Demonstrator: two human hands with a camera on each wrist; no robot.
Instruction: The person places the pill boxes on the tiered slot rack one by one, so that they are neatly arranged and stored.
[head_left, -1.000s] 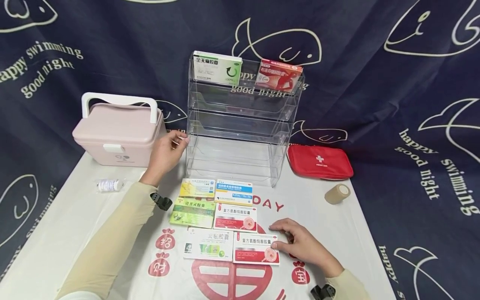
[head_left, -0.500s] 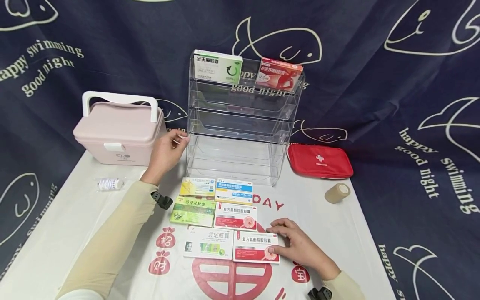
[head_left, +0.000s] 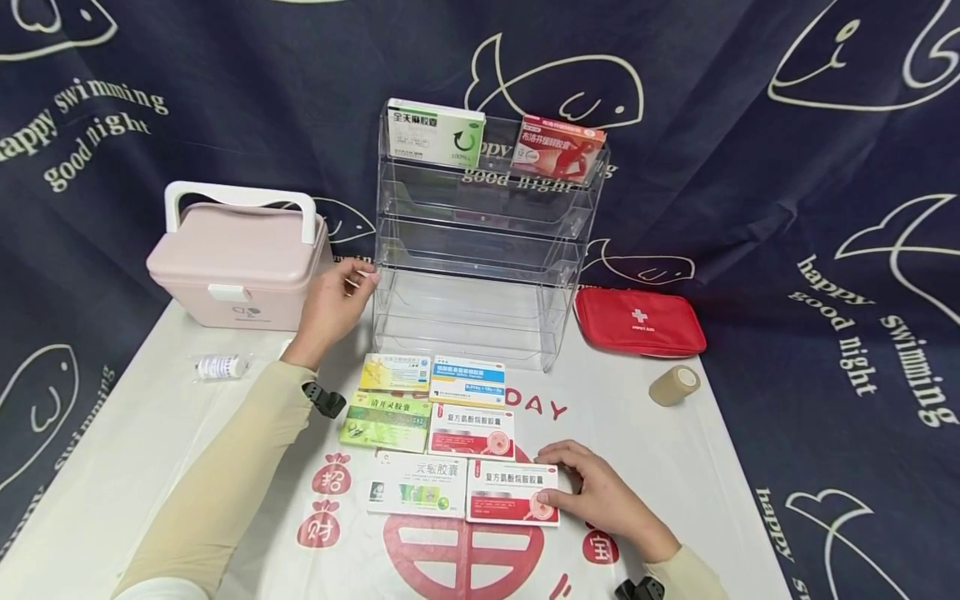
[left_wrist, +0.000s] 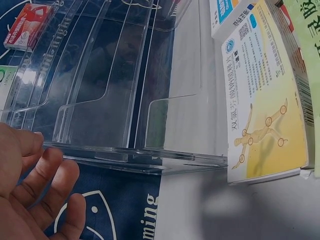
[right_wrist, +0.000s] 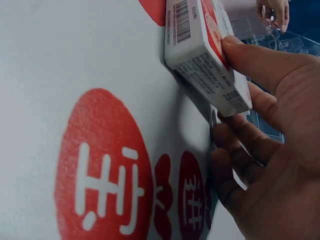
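Observation:
My right hand [head_left: 603, 493] is at the right end of a red-and-white medicine box [head_left: 506, 493] lying on the table. In the right wrist view its thumb [right_wrist: 260, 62] lies on the box's printed face and the other fingers are bent round the far edge, pinching it. My left hand [head_left: 335, 304] is at the left side of a clear tiered rack [head_left: 480, 312], fingers loosely bent, fingertips right at its side edge in the left wrist view. A green-and-white box [head_left: 435, 137] and a red box [head_left: 558, 152] stand in the rack's top tier.
Beside the held box lie a white box [head_left: 417, 485], a green box [head_left: 386, 422], a second red-and-white box [head_left: 471, 432], a yellow box [head_left: 395, 373] and a blue-and-white box [head_left: 468, 382]. Around them stand a pink case [head_left: 232, 250], wrapped bottle [head_left: 219, 367], red first-aid pouch [head_left: 640, 323] and tan roll [head_left: 673, 387].
My right hand has moved slightly left onto the end of the red-and-white box, its thumb further over the face. My left hand stays at the rack's side.

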